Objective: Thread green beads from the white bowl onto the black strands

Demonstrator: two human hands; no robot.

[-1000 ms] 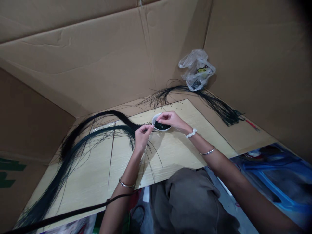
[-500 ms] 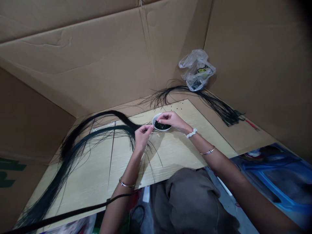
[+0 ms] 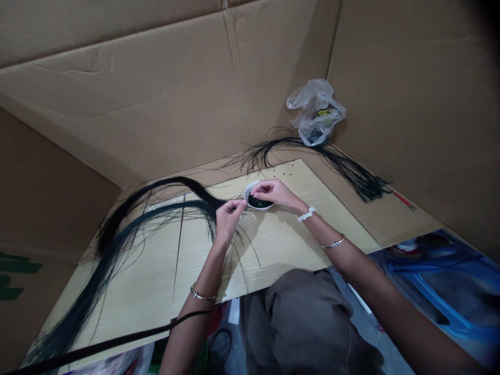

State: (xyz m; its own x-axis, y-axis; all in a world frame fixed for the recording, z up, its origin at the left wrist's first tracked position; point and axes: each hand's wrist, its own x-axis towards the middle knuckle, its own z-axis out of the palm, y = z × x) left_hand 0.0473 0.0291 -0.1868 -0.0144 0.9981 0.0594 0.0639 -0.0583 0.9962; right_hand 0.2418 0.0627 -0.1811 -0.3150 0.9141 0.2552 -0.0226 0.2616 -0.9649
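Observation:
My left hand (image 3: pixel 227 219) is pinched on thin black strands (image 3: pixel 219 208) just left of a small white bowl (image 3: pixel 248 192). The strands trail from it into a long dark bundle (image 3: pixel 117 234) that sweeps left across the pale wooden board (image 3: pixel 281 245). My right hand (image 3: pixel 275 191) reaches over the bowl with its fingertips pinched down into the small dark pieces (image 3: pixel 258 201) inside. What the right fingertips hold is too small to make out. Both wrists wear bracelets.
A second bundle of black strands (image 3: pixel 344 169) lies at the back right, beside a crumpled clear plastic bag (image 3: pixel 315 112). Cardboard walls (image 3: pixel 156 94) enclose the board on three sides. A black cord (image 3: pixel 117 341) crosses the near left edge. Blue plastic items (image 3: pixel 441 281) lie lower right.

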